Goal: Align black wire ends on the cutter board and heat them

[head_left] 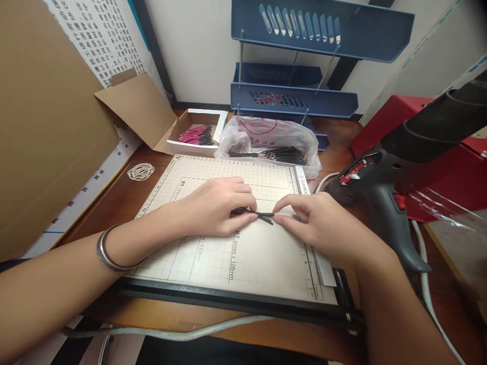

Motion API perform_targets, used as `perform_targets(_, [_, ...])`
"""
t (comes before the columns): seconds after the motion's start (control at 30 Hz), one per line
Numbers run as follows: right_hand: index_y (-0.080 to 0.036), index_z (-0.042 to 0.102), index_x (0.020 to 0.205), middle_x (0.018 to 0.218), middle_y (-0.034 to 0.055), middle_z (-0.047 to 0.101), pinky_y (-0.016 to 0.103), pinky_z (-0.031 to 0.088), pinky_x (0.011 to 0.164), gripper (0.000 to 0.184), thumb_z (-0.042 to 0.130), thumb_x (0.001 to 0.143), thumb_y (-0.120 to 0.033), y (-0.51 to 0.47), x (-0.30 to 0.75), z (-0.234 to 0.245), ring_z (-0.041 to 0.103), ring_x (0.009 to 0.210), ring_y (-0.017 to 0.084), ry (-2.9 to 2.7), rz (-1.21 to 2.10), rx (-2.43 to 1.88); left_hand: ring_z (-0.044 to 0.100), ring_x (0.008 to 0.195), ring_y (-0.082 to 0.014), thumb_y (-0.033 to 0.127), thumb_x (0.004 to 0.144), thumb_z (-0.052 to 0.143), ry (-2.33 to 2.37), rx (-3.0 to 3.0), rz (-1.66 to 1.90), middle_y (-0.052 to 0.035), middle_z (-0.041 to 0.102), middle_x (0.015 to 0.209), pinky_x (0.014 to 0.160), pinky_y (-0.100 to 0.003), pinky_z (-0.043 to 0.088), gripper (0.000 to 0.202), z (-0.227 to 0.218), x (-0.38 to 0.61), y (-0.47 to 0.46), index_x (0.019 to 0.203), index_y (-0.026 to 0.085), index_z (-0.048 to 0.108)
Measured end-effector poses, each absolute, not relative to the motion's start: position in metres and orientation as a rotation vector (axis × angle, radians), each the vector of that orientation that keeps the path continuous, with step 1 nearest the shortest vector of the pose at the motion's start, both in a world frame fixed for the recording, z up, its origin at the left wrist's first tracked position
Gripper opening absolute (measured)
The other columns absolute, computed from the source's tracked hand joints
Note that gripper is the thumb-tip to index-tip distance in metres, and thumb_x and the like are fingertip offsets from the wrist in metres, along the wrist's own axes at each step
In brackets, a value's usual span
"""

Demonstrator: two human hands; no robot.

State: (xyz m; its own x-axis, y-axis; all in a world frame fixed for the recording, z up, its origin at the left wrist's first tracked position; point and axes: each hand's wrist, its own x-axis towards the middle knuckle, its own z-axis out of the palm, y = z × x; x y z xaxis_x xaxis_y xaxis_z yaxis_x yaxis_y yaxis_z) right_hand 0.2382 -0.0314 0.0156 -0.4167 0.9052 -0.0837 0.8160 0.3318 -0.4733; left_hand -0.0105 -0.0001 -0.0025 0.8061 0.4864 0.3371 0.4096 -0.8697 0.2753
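Observation:
My left hand (pixel 224 205) is closed around a few thin black pieces (pixel 265 218) that look like tubing or wire. Their ends stick out past its thumb and forefinger, slightly fanned. At the tip of one piece, the thumb and forefinger of my right hand (pixel 304 215) come together in a pinch. Both hands are over a cream paper-cutter board (pixel 266 258) printed with a grid and paper sizes. The other ends of the pieces are hidden under my left palm.
Behind the board lie a clear plastic bag (pixel 300 137) of black pieces and an open box (pixel 224 121) of pink-and-black ones. Rubber bands (pixel 140 172) sit at left. A black heat gun (pixel 391 187) stands close at right, with blue trays (pixel 297 99) at the back.

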Motion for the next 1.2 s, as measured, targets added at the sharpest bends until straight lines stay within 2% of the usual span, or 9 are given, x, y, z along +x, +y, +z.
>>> perform_targets(0.5, [-0.030, 0.078, 0.093, 0.051, -0.0056, 0.045, 0.024, 0.028, 0.055, 0.021, 0.058, 0.093, -0.035, -0.0320, 0.2391, 0.0180, 0.038, 0.050, 0.008, -2.383, 0.579, -1.537, 0.062, 0.084, -0.0190, 0.027, 0.098, 0.059, 0.759, 2.728, 0.606, -0.0060, 0.074, 0.090, 0.079, -0.033, 0.048, 0.020, -0.0034, -0.0108, 0.0048, 0.091, 0.017, 0.075])
perform_targets(0.8, [-0.031, 0.078, 0.094, 0.053, -0.0051, 0.046, 0.024, 0.029, 0.057, 0.023, 0.056, 0.094, -0.039, -0.0340, 0.2362, 0.0193, 0.040, 0.053, 0.009, -2.407, 0.604, -1.557, 0.060, 0.077, -0.0177, 0.028, 0.099, 0.057, 0.747, 2.748, 0.601, -0.0043, 0.072, 0.080, 0.074, -0.031, 0.046, 0.022, -0.0024, -0.0103, 0.0037, 0.092, 0.017, 0.075])
perform_targets(1.1, [-0.026, 0.079, 0.096, 0.056, -0.0014, 0.054, 0.026, 0.031, 0.061, 0.026, 0.054, 0.095, -0.036, -0.0315, 0.2351, 0.0188, 0.046, 0.056, 0.012, -2.352, 0.517, -1.599, 0.063, 0.080, -0.0182, 0.024, 0.099, 0.055, 0.753, 2.752, 0.590, -0.0056, 0.075, 0.087, 0.076, -0.031, 0.048, 0.021, -0.0027, -0.0113, 0.0038, 0.096, 0.017, 0.074])
perform_targets(1.2, [-0.024, 0.078, 0.091, 0.054, -0.0019, 0.052, 0.026, 0.031, 0.060, 0.023, 0.057, 0.093, -0.034, -0.0320, 0.2350, 0.0180, 0.046, 0.055, 0.012, -2.287, 0.442, -1.638, 0.063, 0.080, -0.0182, 0.023, 0.099, 0.054, 0.756, 2.754, 0.595, -0.0054, 0.075, 0.087, 0.075, -0.031, 0.047, 0.021, -0.0031, -0.0114, 0.0036, 0.096, 0.017, 0.074])
